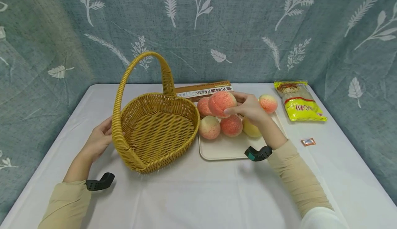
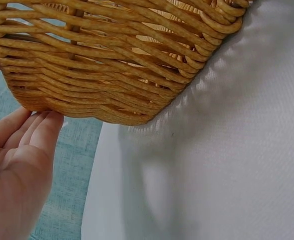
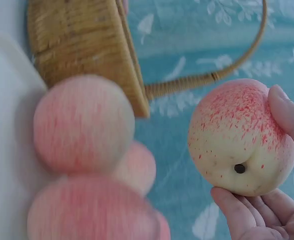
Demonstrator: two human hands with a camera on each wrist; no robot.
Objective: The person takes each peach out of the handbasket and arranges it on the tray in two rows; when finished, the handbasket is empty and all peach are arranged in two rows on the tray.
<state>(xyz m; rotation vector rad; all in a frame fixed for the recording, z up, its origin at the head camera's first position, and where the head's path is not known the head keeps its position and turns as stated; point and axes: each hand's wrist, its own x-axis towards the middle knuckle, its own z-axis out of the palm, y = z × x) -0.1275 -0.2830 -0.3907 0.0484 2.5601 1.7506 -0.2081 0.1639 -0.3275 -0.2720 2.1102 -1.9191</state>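
A golden-brown woven basket [image 1: 161,160] with a tall arched handle stands left of centre, its inside bare. My left hand [image 1: 97,141] grips its left side by the handle's base; the left wrist view shows the fingertips [image 2: 44,117] against the wicker [image 2: 101,75]. In my right hand [image 1: 251,110] is a pink-and-cream peach [image 1: 222,103], pinched between thumb and fingers and raised over the others. The right wrist view shows a dark hole in this peach [image 3: 242,140]. Below it, several peaches [image 1: 232,125] and a yellow fruit [image 1: 252,128], partly hidden by my hand, lie on a cream tray [image 1: 223,153].
Behind the tray lies a pasta box [image 1: 203,90]. Another peach [image 1: 268,103] sits at the tray's back right. A yellow bag [image 1: 299,103] and a small orange packet [image 1: 308,142] are on the right of the white-covered table [image 1: 198,198]. A patterned curtain [image 1: 198,32] hangs behind.
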